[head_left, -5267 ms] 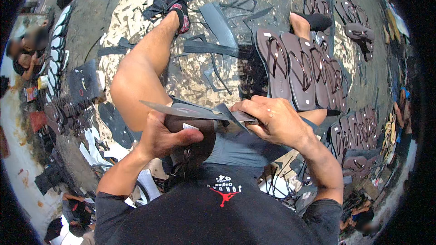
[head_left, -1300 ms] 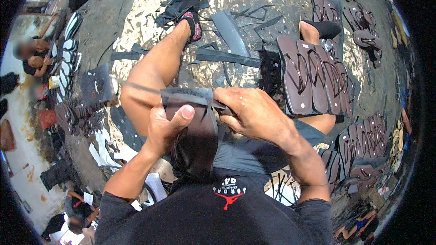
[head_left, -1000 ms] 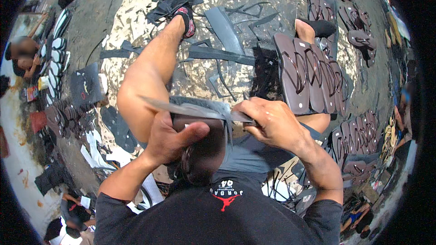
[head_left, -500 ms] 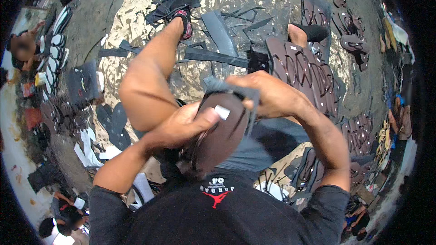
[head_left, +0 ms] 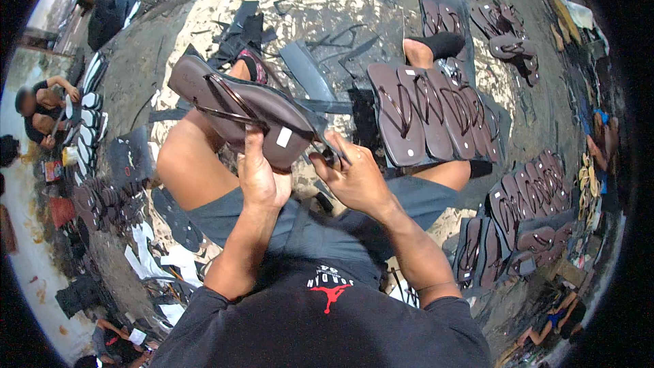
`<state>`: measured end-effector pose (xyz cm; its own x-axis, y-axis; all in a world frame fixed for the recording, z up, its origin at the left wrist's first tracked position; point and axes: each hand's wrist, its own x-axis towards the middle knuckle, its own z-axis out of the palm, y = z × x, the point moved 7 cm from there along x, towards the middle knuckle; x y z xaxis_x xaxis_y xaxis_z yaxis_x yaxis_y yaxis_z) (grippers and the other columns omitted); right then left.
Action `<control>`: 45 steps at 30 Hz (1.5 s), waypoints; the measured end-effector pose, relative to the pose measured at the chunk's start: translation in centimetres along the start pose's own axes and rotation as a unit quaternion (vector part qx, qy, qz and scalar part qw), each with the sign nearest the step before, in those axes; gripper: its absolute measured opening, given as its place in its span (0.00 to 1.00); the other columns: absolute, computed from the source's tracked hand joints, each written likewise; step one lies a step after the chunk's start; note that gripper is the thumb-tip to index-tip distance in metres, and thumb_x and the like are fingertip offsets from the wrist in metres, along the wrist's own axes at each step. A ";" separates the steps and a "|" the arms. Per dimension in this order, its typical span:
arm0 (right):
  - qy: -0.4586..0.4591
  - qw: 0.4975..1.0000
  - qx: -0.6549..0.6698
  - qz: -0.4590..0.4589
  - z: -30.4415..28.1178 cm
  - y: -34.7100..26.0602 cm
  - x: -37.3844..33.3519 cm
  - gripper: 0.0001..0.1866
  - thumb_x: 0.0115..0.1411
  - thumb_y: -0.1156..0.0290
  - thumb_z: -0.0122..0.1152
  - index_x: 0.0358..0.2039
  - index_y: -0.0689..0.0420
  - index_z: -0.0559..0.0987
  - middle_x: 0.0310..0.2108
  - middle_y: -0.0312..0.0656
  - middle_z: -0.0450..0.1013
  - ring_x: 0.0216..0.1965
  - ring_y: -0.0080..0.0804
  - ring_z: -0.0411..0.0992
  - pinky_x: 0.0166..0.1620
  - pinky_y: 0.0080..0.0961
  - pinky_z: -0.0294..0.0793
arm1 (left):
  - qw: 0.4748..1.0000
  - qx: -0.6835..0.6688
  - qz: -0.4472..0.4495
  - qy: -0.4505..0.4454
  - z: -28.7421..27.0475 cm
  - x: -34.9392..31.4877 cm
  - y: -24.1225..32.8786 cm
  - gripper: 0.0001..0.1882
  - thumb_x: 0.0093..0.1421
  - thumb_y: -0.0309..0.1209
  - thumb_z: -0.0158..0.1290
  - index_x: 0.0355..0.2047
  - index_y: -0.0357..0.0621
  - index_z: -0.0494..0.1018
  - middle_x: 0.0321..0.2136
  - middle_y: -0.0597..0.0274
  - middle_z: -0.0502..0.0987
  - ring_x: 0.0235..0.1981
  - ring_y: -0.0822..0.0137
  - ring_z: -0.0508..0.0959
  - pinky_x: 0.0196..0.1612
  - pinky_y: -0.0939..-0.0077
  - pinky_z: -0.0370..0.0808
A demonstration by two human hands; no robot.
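Observation:
My left hand (head_left: 264,180) grips a brown flip-flop (head_left: 276,119) with glossy dark straps and a small white label, thumb on its upper face. The flip-flop is tilted, raised over my left leg. A dark grey layer shows along its far edge. Beside the labelled end, my right hand (head_left: 357,176) is closed on a thin dark grey piece (head_left: 340,152); whether this is joined to the sole, I cannot tell. Close to my right knee, several brown flip-flops (head_left: 409,143) lie side by side in an overlapping row.
Dark offcuts (head_left: 245,27) and a grey strip (head_left: 303,68) litter the stained sheet (head_left: 194,34) between my feet. More brown flip-flops (head_left: 528,191) lie at right. White soles (head_left: 87,133) line the left, near another person (head_left: 51,112). White scraps (head_left: 143,249) lie at lower left.
The flip-flop has gone up and left from my lap and turned, so its straps now show. My right hand has moved down and nearer my body. My view has shifted slightly.

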<state>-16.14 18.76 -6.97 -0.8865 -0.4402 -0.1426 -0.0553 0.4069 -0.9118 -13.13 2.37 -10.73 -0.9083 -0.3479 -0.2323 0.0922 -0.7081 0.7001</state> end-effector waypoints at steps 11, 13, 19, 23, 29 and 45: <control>0.008 0.989 -0.130 -0.066 2.8 1.8 -2.0 0.23 0.51 0.80 0.66 0.50 0.57 0.76 0.43 0.51 0.79 0.44 0.54 0.78 0.45 0.42 0.79 | 0.991 0.054 -0.077 0.097 -4.1 -4.9 0.2 0.20 0.74 0.46 0.45 0.57 0.45 0.68 0.48 0.58 0.78 0.49 0.59 0.80 0.55 0.57 0.79; -0.069 0.987 -0.132 -0.056 3.7 0.9 -0.8 0.24 0.51 0.78 0.67 0.50 0.58 0.75 0.43 0.52 0.78 0.44 0.55 0.78 0.46 0.44 0.79 | 0.990 0.046 -0.074 0.115 -4.8 -5.2 0.7 0.19 0.72 0.41 0.49 0.56 0.43 0.68 0.47 0.57 0.78 0.46 0.61 0.81 0.52 0.60 0.80; -0.089 0.985 -0.046 -0.142 5.5 -1.4 2.7 0.18 0.56 0.69 0.65 0.46 0.55 0.74 0.36 0.51 0.78 0.41 0.56 0.78 0.42 0.48 0.77 | 0.987 0.004 -0.113 0.111 -5.9 -5.1 1.1 0.19 0.70 0.40 0.51 0.54 0.41 0.68 0.45 0.57 0.78 0.43 0.62 0.82 0.47 0.64 0.83; -0.085 0.983 -0.041 -0.160 5.9 -1.6 4.5 0.14 0.59 0.66 0.62 0.43 0.55 0.74 0.33 0.52 0.77 0.38 0.57 0.78 0.39 0.50 0.77 | 0.985 0.020 -0.128 0.118 -6.9 -5.1 0.8 0.25 0.68 0.45 0.55 0.55 0.40 0.68 0.44 0.57 0.78 0.41 0.61 0.82 0.44 0.64 0.83; -0.079 0.979 -0.047 -0.180 9.8 -1.0 9.5 0.12 0.61 0.68 0.58 0.44 0.55 0.75 0.36 0.52 0.78 0.41 0.55 0.78 0.42 0.43 0.77 | 0.983 0.079 -0.122 0.115 -6.7 -5.8 1.1 0.33 0.65 0.53 0.56 0.58 0.40 0.66 0.45 0.57 0.77 0.42 0.61 0.81 0.44 0.63 0.81; -0.102 0.959 0.257 -0.062 2.9 -4.7 13.7 0.14 0.68 0.60 0.63 0.41 0.59 0.79 0.27 0.34 0.77 0.28 0.17 0.74 0.31 0.23 0.74 | 0.960 0.255 -0.117 0.016 -8.9 -5.7 4.0 0.22 0.62 0.38 0.59 0.52 0.39 0.69 0.43 0.58 0.77 0.44 0.62 0.80 0.50 0.64 0.79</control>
<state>-26.74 8.50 -5.72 -0.7766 -0.6284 -0.0456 0.1256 -0.0835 -0.9886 -3.93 -3.94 -12.56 -0.8660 -0.2404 -0.4384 -0.3320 -0.3792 0.8637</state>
